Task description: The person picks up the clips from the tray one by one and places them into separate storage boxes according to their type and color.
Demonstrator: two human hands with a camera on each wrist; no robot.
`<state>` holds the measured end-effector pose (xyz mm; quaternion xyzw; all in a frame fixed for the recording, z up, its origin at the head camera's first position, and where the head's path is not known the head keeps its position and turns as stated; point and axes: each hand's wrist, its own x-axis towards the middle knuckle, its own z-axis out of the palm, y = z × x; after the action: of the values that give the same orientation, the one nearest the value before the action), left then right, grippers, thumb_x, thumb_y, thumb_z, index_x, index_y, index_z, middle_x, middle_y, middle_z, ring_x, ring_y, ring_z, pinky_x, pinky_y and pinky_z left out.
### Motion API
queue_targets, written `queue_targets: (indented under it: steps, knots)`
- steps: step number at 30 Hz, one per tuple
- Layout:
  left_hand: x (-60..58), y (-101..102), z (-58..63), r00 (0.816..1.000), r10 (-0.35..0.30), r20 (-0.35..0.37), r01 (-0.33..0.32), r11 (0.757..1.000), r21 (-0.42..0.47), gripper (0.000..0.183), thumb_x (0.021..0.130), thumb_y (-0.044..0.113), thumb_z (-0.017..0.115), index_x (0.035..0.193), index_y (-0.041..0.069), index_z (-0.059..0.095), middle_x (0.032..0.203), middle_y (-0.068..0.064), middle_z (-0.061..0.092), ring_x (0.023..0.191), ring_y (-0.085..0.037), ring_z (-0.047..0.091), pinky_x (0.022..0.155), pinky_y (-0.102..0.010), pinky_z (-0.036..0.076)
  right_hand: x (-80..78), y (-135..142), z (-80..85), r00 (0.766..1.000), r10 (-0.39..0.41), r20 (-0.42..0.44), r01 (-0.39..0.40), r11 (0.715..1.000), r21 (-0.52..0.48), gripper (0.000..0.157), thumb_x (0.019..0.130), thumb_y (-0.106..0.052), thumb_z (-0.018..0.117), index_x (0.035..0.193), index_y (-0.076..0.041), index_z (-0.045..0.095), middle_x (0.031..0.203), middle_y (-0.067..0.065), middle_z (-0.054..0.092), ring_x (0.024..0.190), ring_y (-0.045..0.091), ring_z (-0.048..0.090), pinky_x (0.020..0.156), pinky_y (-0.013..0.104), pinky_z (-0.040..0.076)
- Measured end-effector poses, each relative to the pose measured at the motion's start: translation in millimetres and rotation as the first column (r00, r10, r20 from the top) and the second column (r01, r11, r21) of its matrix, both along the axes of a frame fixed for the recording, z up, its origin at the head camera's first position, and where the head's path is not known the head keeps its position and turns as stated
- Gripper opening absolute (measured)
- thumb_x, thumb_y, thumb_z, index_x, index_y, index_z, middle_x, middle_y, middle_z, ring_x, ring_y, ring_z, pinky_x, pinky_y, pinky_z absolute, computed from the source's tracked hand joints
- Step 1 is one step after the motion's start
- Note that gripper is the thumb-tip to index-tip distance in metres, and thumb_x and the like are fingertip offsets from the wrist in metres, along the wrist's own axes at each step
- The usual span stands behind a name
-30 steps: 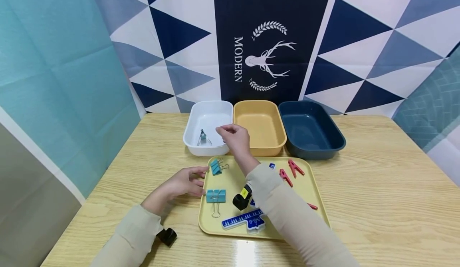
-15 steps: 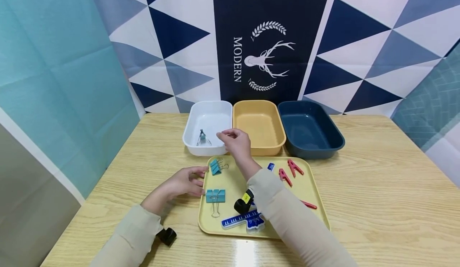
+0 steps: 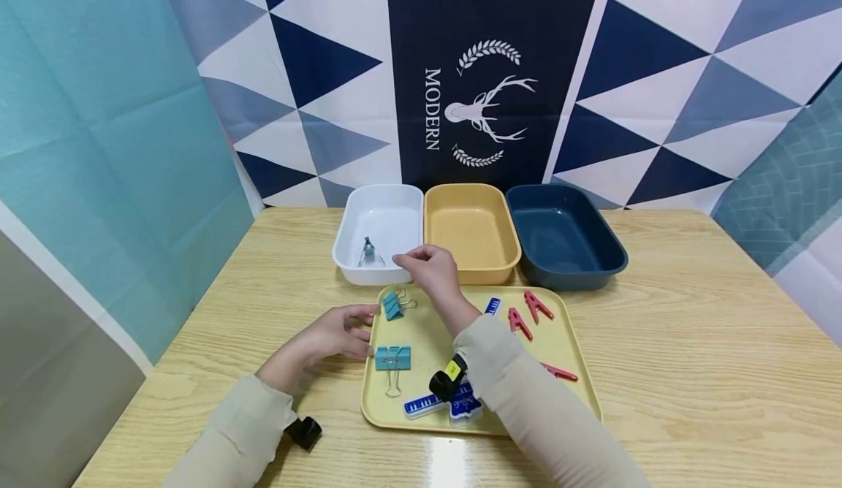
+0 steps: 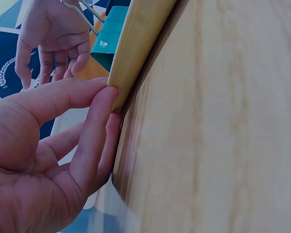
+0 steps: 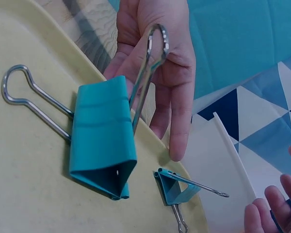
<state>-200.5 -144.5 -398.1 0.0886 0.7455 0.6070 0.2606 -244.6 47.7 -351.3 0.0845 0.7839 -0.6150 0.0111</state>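
Note:
My left hand rests its fingertips against the left rim of a pale yellow tray; the left wrist view shows these fingers at that rim. Above the front right corner of a white bin is my right hand, its fingers loosely bent and nothing visible between them. One teal binder clip lies inside this bin. Two more are on the tray near my left hand: a far binder clip and a near binder clip, which looms large in the right wrist view.
A yellow bin and a dark blue bin stand beside the white one. Red clips lie on the tray's right side. Blue-and-white piano-key clips lie near its front, partly hidden by my right sleeve.
My right hand has drawn back slightly from the white bin toward the tray. My left hand keeps its place at the tray's rim.

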Motion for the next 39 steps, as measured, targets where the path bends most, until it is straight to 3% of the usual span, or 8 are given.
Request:
queue_targets:
  steps: [6,13,20,24,31,39]
  knots:
    - [-0.1,0,-0.9,1.0,-0.001,0.002,0.001,1.0,0.004,0.074,0.073,-0.015,0.069,0.139,-0.004,0.037,0.121,-0.022,0.044,0.095,-0.026,0.061,0.076,-0.038,0.057,2.4,2,-4.0,0.998,0.05,0.022,-0.05,0.999,0.011,0.023,0.078,-0.027,0.074,0.089,-0.008,0.067,0.09,0.005,0.061,0.076,0.018,0.053,0.074,0.037,0.054]
    - [0.1,-1,-1.3,1.0,-0.004,0.002,0.004,1.0,0.009,0.074,0.073,-0.016,0.068,0.139,-0.005,0.037,0.121,-0.023,0.043,0.095,-0.027,0.061,0.077,-0.038,0.057,4.1,3,-7.5,0.987,0.136,0.089,-0.142,0.988,0.061,0.025,0.075,-0.023,0.076,0.093,-0.008,0.069,0.096,0.005,0.063,0.088,0.02,0.054,0.078,0.037,0.053]
    - [-0.3,-1,-1.7,1.0,-0.006,0.001,0.006,1.0,0.005,0.073,0.074,-0.014,0.069,0.139,-0.004,0.037,0.121,-0.022,0.044,0.097,-0.027,0.061,0.077,-0.038,0.057,4.1,5,-13.9,0.966,0.234,0.106,-0.244,0.966,0.088,0.033,0.074,-0.016,0.077,0.105,-0.005,0.068,0.097,0.005,0.063,0.079,0.018,0.056,0.056,0.024,0.051]
    - [-0.4,-2,-2.2,1.0,-0.013,0.001,0.013,1.0,0.012,0.073,0.074,-0.014,0.068,0.139,-0.004,0.037,0.122,-0.022,0.043,0.098,-0.028,0.061,0.078,-0.038,0.057,4.2,6,-18.7,0.948,0.292,0.127,-0.301,0.952,0.063,0.04,0.072,-0.008,0.077,0.11,-0.004,0.066,0.099,0.007,0.061,0.076,0.016,0.054,0.058,0.025,0.052]
    - [0.4,-2,-1.1,1.0,-0.012,0.001,0.012,1.0,0.01,0.073,0.074,-0.014,0.068,0.139,-0.004,0.037,0.122,-0.022,0.043,0.098,-0.028,0.06,0.078,-0.038,0.057,4.2,5,-23.4,0.937,0.32,0.139,-0.334,0.937,0.098,0.044,0.068,0.003,0.076,0.11,-0.003,0.066,0.097,0.007,0.059,0.086,0.017,0.054,0.067,0.027,0.055]
    - [0.8,-2,0.7,1.0,-0.006,0.009,0.005,1.0,0.018,0.074,0.073,-0.015,0.068,0.139,-0.003,0.037,0.122,-0.022,0.042,0.097,-0.027,0.06,0.078,-0.038,0.057,0.4,5,-30.9,0.94,0.317,0.125,-0.334,0.93,0.155,0.035,0.066,0.005,0.077,0.1,-0.003,0.07,0.084,0.004,0.06,0.075,0.014,0.053,0.057,0.02,0.05]
